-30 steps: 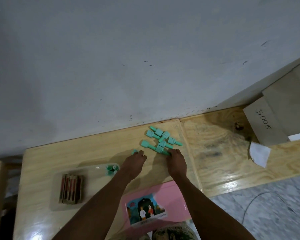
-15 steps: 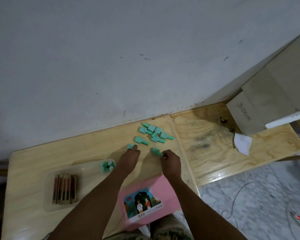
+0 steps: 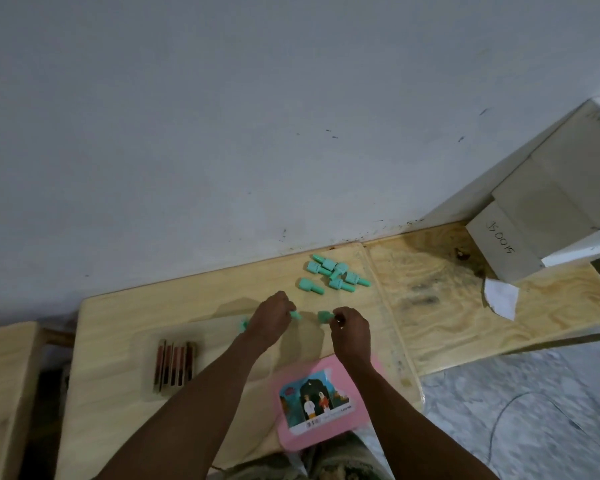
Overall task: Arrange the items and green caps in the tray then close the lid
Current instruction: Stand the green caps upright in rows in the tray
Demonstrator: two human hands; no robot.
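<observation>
A clear, shallow plastic tray (image 3: 208,337) lies on the pale wooden counter (image 3: 118,317), hard to make out against the wood. In the tray's left end a row of flat brown-red sticks (image 3: 175,365) stands packed side by side. At its far right corner a few mint-green caps (image 3: 244,323) show, partly hidden behind the left hand (image 3: 269,320).

That left hand hovers over the tray's right end with its fingers curled round a mint-green plastic cap (image 3: 295,315), whose tip pokes out to the right. Just right of the tray, the right hand (image 3: 350,330) pinches a second mint-green cap (image 3: 324,316) between thumb and fingertips. The two caps point toward each other, close but apart.

Farther from the tray, beyond and to the right of both hands, a loose heap of mint-green caps (image 3: 336,277) lies on the counter near the grey wall (image 3: 222,133). One of these lies a little apart from the heap, on the tray's side.

Near the tray's front right corner, a pink plastic lid with a picture label (image 3: 326,400) lies flat at the counter's front edge. Well to the right of the tray sits a white cardboard box marked JS 0015 (image 3: 499,244), with a white paper scrap (image 3: 499,301) just in front of it.
</observation>
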